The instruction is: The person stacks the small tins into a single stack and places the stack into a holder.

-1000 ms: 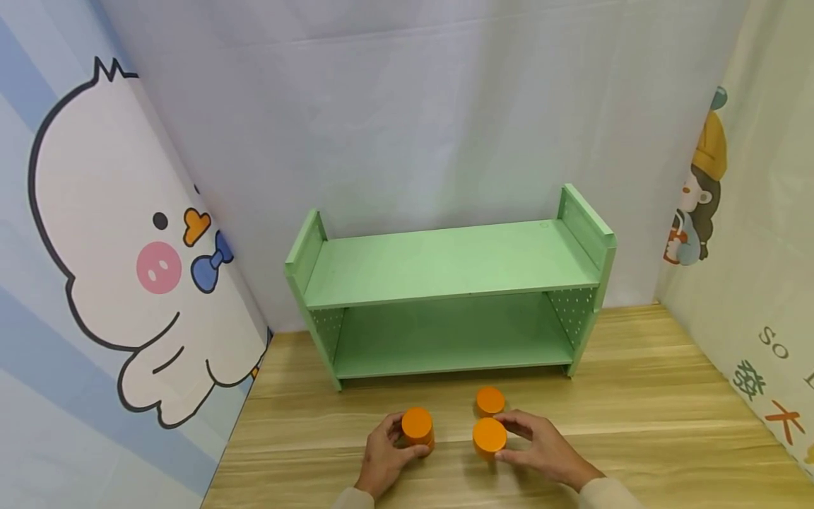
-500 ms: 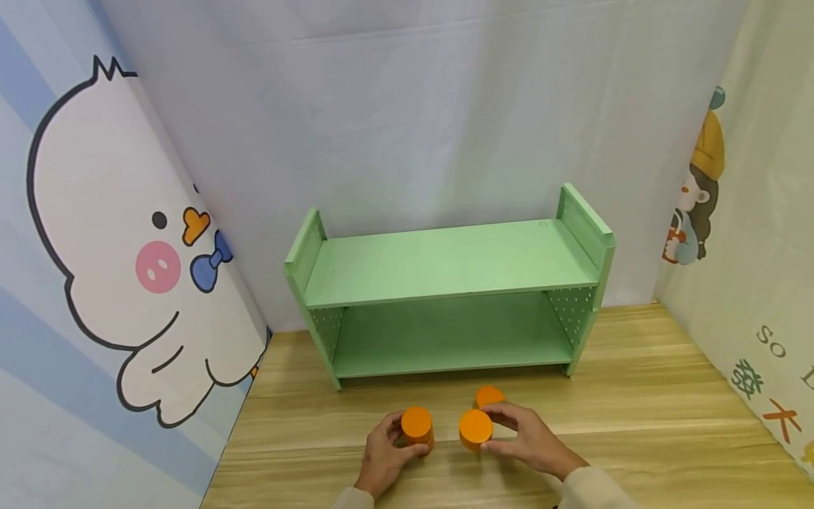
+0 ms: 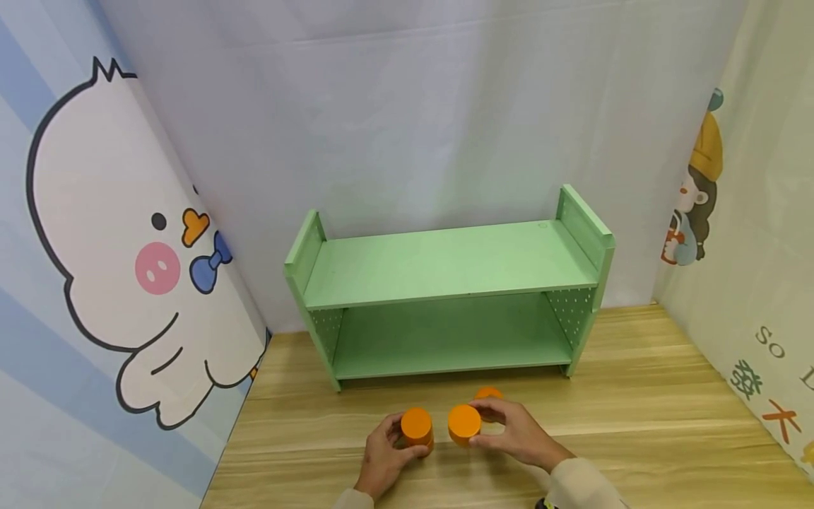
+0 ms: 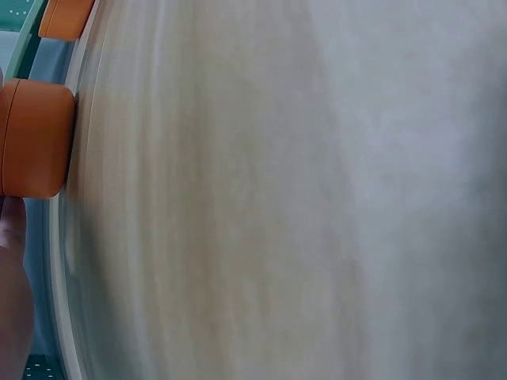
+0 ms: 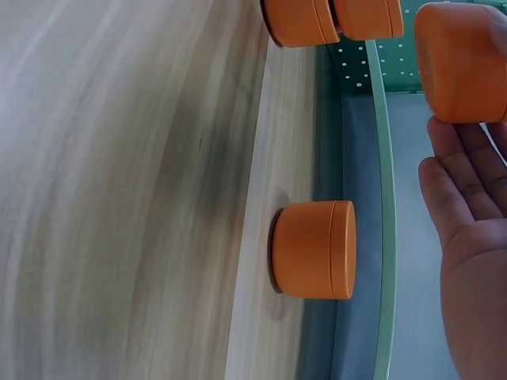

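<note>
Head view: in front of the green shelf (image 3: pixel 448 265), the left hand (image 3: pixel 383 456) curls round an upright stack of two orange jars (image 3: pixel 416 426); just toward the shelf's right end, apart from it, the right hand (image 3: pixel 518 435) pinches a raised jar (image 3: pixel 464 424); another jar (image 3: pixel 489 393) stands nearer the shelf.

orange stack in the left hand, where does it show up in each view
Head: the orange stack is at lower centre, held by the left hand.
Left wrist: left edge, just above mid-height, partly cut off.
Right wrist: top edge, right of centre, turned sideways and partly cut off.
Shared landmark: the green shelf, central in head, top left in left wrist, right side in right wrist.
</note>
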The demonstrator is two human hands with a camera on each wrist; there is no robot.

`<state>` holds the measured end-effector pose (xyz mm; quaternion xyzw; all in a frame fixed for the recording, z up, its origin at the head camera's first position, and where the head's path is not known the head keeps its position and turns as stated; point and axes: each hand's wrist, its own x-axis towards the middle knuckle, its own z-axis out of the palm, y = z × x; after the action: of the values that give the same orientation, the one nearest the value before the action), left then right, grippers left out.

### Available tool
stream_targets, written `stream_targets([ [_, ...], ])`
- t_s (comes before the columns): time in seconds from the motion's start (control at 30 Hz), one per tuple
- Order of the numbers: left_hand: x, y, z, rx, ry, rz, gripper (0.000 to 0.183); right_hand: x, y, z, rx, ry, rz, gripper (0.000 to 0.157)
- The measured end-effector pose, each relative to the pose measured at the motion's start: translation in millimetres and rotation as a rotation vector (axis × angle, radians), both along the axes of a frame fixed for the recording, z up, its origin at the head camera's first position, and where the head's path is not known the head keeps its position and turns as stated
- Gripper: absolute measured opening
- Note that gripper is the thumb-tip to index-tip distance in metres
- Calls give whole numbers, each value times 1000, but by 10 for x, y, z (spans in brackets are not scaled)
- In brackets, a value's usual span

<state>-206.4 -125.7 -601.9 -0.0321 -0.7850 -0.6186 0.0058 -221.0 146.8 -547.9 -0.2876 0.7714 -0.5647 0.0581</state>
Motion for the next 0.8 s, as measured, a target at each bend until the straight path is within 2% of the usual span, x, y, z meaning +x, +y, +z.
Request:
stream_targets([
  [0.13,18,1,21,23,1,0,66,-18,-27,16,18,-6,-7,49],
  [0.43,8,12,11,12,7,13,64,-62,-109,29,16,-12,2,49],
  [0.67,88,52,222,12,22,14,58,-87,-194,27,20,-25,7,50],
  [0.8,51,24,98,18,33,15,60,-103,-241,29,-6,-45,25,51],
])
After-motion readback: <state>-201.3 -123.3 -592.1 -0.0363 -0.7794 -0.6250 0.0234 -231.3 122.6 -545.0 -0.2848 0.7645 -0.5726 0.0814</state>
